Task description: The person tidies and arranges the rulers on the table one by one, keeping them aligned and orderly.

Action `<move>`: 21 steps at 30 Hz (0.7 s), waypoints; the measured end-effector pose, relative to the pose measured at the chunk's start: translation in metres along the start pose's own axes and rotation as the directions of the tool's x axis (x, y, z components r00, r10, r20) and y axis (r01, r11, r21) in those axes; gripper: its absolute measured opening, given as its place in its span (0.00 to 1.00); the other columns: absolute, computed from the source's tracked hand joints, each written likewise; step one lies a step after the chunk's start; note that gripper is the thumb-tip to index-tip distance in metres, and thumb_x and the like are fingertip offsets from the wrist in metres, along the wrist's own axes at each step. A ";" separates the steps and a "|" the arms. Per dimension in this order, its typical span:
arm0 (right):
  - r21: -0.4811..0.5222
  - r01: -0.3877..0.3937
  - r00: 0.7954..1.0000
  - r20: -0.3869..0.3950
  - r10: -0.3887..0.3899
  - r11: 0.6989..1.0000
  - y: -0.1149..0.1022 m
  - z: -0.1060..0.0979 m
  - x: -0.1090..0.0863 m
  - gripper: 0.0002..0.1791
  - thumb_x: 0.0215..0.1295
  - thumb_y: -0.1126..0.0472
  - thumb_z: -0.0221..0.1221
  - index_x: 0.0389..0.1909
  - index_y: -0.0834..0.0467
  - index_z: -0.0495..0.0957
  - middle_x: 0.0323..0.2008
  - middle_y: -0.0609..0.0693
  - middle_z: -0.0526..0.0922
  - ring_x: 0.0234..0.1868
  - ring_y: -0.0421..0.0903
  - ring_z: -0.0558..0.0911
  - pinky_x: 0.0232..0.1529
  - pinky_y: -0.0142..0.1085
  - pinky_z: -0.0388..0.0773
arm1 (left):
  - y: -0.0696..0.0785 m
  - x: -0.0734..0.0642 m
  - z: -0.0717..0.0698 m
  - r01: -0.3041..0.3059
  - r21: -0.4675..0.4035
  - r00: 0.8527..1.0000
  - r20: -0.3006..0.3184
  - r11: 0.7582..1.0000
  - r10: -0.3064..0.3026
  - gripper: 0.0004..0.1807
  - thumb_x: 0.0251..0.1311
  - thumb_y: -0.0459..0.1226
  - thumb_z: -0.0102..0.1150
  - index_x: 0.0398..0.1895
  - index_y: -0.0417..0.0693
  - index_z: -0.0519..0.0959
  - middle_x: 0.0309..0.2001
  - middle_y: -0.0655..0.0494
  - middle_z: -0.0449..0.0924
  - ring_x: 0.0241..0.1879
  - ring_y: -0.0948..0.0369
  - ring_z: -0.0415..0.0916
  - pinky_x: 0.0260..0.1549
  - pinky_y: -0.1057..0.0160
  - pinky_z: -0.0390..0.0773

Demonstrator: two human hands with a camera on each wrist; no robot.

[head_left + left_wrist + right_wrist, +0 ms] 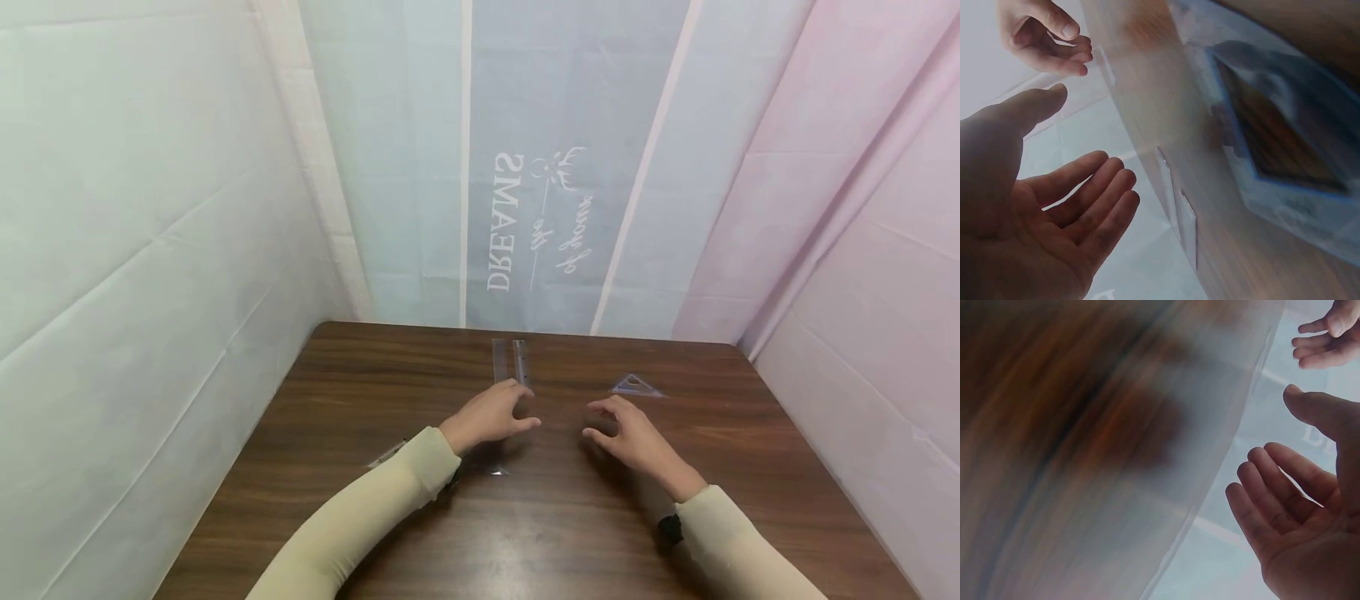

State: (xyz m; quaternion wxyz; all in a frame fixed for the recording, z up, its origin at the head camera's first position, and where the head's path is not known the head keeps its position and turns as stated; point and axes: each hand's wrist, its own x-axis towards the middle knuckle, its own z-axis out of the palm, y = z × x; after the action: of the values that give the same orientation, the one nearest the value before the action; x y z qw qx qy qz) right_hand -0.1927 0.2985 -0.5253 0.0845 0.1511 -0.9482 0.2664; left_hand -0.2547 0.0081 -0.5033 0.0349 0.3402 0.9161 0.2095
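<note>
On a brown wooden table, far left, a clear plastic edge shows past the left sleeve. A clear tip shows on the sleeve's other side; the arm hides what lies between, so one piece or two cannot be told. The left-wrist view shows a clear plastic shape with a blue-lined triangular window close by, probably part of this.

The left hand hovers next, palm turned inward, thumb apart, fingers loosely curved and grasping nothing. Just beyond it, two clear rulers lie flat, side by side with a narrow gap, pointing away from the person; their near-parallel setting looks deliberate, perhaps to keep each separate and easy to pick up.

Across a gap, the right hand mirrors the left, fingers relaxed, thumb apart, holding nothing; with both palms facing inward, the pose seems a ready or resting one. Just beyond its fingertips lies a small blue-edged set square, flat and apart from the rulers, likely kept distinct by that spacing.
</note>
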 end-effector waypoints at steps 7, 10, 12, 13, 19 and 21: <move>-0.047 -0.045 0.998 -0.037 0.043 0.998 0.022 -0.014 -0.002 0.27 0.70 0.54 0.73 0.62 0.66 0.82 0.59 0.64 0.84 0.59 0.65 0.83 0.56 0.62 0.81 | 0.010 0.021 0.006 -0.020 -0.015 1.000 -0.009 1.000 0.020 0.33 0.73 0.57 0.65 0.71 0.48 0.78 0.67 0.53 0.79 0.66 0.57 0.78 0.64 0.58 0.79; -0.053 -0.051 0.998 -0.047 0.049 0.997 0.031 -0.020 -0.001 0.28 0.70 0.54 0.74 0.63 0.67 0.82 0.58 0.65 0.84 0.58 0.66 0.83 0.55 0.63 0.80 | 0.014 0.029 0.009 -0.020 -0.016 1.000 -0.008 1.000 0.019 0.33 0.74 0.57 0.65 0.72 0.47 0.78 0.68 0.51 0.78 0.68 0.56 0.77 0.66 0.58 0.78; -0.059 -0.055 0.997 -0.055 0.052 0.997 0.036 -0.023 -0.001 0.29 0.69 0.54 0.74 0.63 0.68 0.81 0.57 0.66 0.84 0.57 0.66 0.83 0.55 0.63 0.81 | 0.018 0.035 0.011 -0.018 -0.018 1.000 -0.002 1.000 0.018 0.33 0.74 0.57 0.65 0.72 0.46 0.78 0.68 0.51 0.78 0.67 0.56 0.77 0.65 0.58 0.78; -0.063 -0.057 0.997 -0.058 0.053 0.996 0.040 -0.025 -0.001 0.29 0.69 0.54 0.74 0.63 0.68 0.81 0.57 0.67 0.84 0.57 0.67 0.83 0.54 0.63 0.81 | 0.019 0.038 0.012 -0.014 -0.015 1.000 0.001 1.000 0.014 0.33 0.74 0.57 0.65 0.72 0.47 0.78 0.68 0.51 0.78 0.67 0.56 0.78 0.65 0.58 0.78; -0.081 -0.093 0.995 -0.055 0.089 0.992 0.058 -0.034 0.000 0.30 0.70 0.53 0.73 0.63 0.70 0.80 0.57 0.69 0.82 0.57 0.69 0.81 0.55 0.66 0.78 | 0.030 0.054 0.018 -0.012 -0.008 1.000 0.017 1.000 0.012 0.31 0.75 0.57 0.64 0.71 0.48 0.79 0.66 0.53 0.79 0.65 0.58 0.78 0.63 0.62 0.79; -0.080 -0.110 0.993 -0.051 0.106 0.991 0.064 -0.036 0.001 0.31 0.71 0.53 0.72 0.64 0.70 0.79 0.58 0.70 0.81 0.59 0.70 0.80 0.56 0.68 0.77 | 0.034 0.059 0.021 -0.014 -0.013 1.000 0.025 1.000 0.014 0.31 0.75 0.57 0.64 0.71 0.48 0.79 0.66 0.53 0.79 0.65 0.59 0.78 0.63 0.62 0.78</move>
State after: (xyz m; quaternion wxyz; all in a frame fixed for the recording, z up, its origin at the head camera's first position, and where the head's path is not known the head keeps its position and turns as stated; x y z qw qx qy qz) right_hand -0.2116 0.3694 -0.5255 0.0984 0.0897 -0.9629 0.2348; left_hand -0.2744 0.0764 -0.5039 0.0469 0.3489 0.9118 0.2114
